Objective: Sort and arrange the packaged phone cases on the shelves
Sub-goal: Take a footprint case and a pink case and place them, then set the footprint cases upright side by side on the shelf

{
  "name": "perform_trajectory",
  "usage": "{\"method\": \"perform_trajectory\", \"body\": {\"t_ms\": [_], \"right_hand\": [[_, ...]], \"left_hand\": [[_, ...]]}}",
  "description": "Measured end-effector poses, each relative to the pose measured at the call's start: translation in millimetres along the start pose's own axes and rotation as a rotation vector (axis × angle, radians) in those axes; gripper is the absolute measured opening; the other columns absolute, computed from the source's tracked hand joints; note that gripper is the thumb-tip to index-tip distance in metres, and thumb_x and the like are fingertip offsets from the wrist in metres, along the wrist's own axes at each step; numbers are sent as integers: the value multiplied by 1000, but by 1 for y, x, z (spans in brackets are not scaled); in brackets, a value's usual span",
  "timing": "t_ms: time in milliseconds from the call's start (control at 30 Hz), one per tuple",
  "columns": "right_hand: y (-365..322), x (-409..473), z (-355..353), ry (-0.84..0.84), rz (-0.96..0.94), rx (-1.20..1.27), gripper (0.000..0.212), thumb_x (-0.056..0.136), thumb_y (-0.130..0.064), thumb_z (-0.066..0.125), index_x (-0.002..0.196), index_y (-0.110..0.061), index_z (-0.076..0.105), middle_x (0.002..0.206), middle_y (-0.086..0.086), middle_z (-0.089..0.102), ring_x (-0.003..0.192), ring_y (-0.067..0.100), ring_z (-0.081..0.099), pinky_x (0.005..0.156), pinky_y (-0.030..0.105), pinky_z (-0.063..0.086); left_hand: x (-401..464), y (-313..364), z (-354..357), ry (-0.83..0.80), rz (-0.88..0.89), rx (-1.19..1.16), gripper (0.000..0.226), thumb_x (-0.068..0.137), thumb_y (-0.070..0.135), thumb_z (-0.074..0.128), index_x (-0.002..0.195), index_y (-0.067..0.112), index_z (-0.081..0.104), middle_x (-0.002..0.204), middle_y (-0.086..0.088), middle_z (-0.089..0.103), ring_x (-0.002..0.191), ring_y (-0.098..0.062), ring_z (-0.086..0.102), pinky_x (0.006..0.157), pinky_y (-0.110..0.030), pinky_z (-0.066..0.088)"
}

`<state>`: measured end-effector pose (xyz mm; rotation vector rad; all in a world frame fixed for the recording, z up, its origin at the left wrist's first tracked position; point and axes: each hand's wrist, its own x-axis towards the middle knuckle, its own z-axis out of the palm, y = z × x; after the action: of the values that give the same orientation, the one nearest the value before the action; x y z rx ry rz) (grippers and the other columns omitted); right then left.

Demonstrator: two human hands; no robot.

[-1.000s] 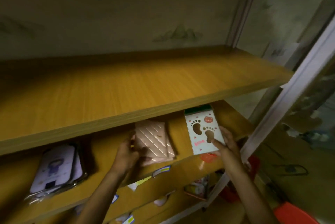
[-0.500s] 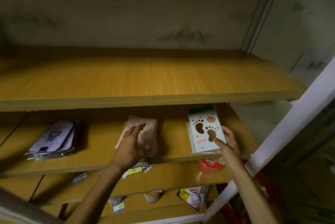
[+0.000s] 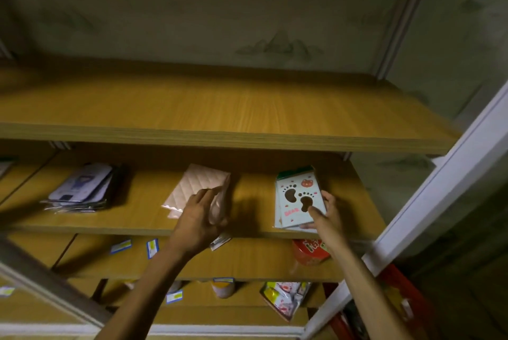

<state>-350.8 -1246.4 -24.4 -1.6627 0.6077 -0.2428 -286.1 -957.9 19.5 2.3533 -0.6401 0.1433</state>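
head view of a wooden shelf (image 3: 154,218) mid-sort: three groups of packaged phone cases lie well apart on it, a dark pile (image 3: 82,188) at left, pink quilted cases (image 3: 198,188) in the middle, paw-print cases (image 3: 298,198) at right. the shelf above looks bare, so plenty seems left to arrange. the left hand (image 3: 198,218) is curled around a pink packet lifted on edge. the right hand (image 3: 325,218), fingers spread, pinches the paw-print stack's near corner, forefinger pressing its face.
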Motion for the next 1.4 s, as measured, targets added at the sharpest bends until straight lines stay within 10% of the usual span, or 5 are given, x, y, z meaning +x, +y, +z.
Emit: {"method": "perform_trajectory", "body": {"t_ms": [133, 367, 600, 933, 1400], "right_hand": [[-2, -1, -5, 25, -98, -203, 49, 93, -21, 60, 136, -29, 38, 123, 1, 60, 84, 9, 67, 51, 16, 52], [-12, -12, -17, 115, -270, -548, 47, 88, -34, 63, 131, -25, 44, 133, 1, 45, 124, 22, 45, 85, 38, 56], [-33, -29, 29, -235, -394, -547, 51, 88, -37, 63, 133, -38, 38, 134, -7, 41, 120, 15, 47, 89, 40, 54], [-60, -83, 173, -492, -662, -567, 54, 81, -32, 71, 130, -29, 48, 121, -16, 48, 111, 2, 46, 84, 7, 33], [-87, -240, 445, -793, -747, -548, 59, 82, -40, 67, 136, -36, 42, 138, -10, 44, 127, 9, 41, 105, 30, 39]], "left_hand": [[1, 0, 2, 15, 0, 7, 72, 78, 23, 75, 141, 15, 42, 138, -5, 49, 122, -23, 46, 95, -37, 45], [-3, 3, -1, 41, 2, 17, 72, 78, 26, 75, 141, 19, 41, 137, -3, 50, 122, -21, 46, 96, -36, 45], [-30, -10, -27, 64, -77, 36, 69, 81, 29, 74, 141, 18, 42, 139, -5, 49, 123, -23, 47, 96, -35, 44], [-133, -85, -129, 167, -290, 49, 72, 71, 32, 71, 136, 12, 49, 127, -9, 55, 114, -27, 55, 94, -32, 45], [-314, -246, -294, 346, -542, 93, 69, 76, 26, 75, 138, 20, 45, 131, -1, 52, 123, -16, 48, 99, -26, 39]]}}
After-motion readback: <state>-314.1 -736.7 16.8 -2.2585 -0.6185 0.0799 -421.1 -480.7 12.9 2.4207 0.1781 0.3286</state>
